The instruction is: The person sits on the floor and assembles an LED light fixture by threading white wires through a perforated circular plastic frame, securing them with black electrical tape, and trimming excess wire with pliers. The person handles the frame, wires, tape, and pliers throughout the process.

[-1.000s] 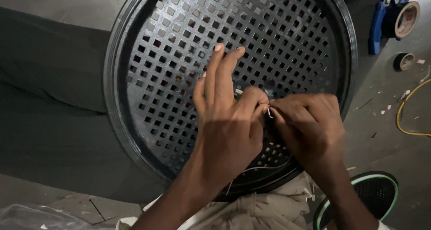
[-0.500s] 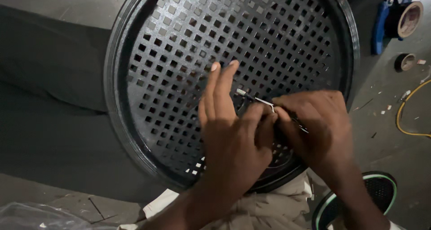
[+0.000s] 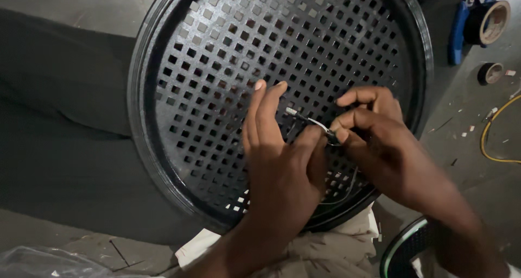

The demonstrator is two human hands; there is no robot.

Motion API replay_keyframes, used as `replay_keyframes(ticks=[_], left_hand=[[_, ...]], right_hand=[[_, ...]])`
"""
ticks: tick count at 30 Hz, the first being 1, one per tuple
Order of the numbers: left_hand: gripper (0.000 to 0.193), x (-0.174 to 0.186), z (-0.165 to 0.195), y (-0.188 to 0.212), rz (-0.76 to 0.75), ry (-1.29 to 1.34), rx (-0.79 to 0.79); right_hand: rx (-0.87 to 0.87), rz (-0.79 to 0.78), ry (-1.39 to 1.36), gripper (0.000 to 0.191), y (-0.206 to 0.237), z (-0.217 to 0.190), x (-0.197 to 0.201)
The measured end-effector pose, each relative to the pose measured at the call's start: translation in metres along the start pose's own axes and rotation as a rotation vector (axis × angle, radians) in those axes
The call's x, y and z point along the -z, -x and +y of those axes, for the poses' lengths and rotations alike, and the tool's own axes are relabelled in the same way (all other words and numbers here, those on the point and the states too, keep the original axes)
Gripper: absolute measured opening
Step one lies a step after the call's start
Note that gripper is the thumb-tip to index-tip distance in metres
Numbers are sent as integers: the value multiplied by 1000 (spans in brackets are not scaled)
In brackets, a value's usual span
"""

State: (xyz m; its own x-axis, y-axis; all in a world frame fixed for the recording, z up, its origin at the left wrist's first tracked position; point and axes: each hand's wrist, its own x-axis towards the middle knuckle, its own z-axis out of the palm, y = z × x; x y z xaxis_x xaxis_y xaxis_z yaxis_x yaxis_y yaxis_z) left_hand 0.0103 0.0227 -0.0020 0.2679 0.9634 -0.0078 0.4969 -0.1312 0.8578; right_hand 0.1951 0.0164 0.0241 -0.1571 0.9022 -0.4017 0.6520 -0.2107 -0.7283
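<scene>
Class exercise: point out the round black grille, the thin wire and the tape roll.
Grille (image 3: 228, 50): head view, on its perforated face.
Wire (image 3: 312, 121): head view, on the bare stretch between the two hands.
Tape roll (image 3: 491, 21): head view, on its side face.

Tape roll (image 3: 493, 21) top rt, small roll (image 3: 490, 73), yellow cable (image 3: 491, 131), plastic bag (image 3: 38, 259)

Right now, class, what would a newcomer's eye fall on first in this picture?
A large round black grille with square holes fills the middle of the view. Over its lower right part, the left hand and right hand meet, pinching a thin wire between their fingertips. At the top right, a tape roll lies on the grey floor.
</scene>
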Motion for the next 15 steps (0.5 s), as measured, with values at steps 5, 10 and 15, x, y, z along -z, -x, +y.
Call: replay_keyframes(ticks=[5, 10, 15], left_hand=[[10, -1, -3, 2, -8, 3, -12], [8, -4, -6, 3, -14, 3, -14], [11, -3, -6, 4, -11, 14, -26]], right_hand=[[-138, -44, 128, 34, 1, -3, -3], [-29, 23, 141, 37, 2, -7, -9], [-17, 129, 162, 28, 7, -6, -13]])
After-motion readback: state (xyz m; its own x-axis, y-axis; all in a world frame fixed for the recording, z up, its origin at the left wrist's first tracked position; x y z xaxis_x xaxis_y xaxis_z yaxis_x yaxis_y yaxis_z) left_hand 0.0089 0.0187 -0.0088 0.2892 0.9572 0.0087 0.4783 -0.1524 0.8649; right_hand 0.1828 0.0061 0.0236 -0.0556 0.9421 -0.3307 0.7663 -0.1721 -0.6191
